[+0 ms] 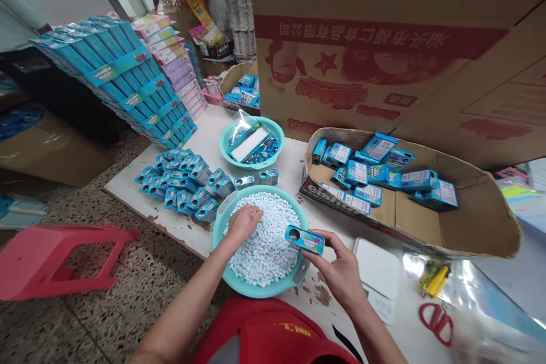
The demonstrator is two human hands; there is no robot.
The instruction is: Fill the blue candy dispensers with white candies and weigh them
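Note:
In the head view, my right hand [341, 261] grips a small blue candy box [313, 243] by its right end. A dark round hole shows at the box's left end, and the box is held over the right side of a turquoise basin [235, 283]. Small pale candies [268, 264] fill this basin. Over their left part is my left hand [244, 223], its fingers curled together at the surface; what they hold, if anything, is hidden. Just behind the basin two similar boxes [268, 177] lie on the table, and several more boxes [183, 182] are grouped to the left.
Behind stands a second turquoise basin [276, 122] with blue caps and a clear bag. At right are an open carton [418, 224] of blue boxes, a white scale [377, 267] and red scissors [435, 323]. A red stool [38, 259] stands left, near stacked display boxes [123, 74].

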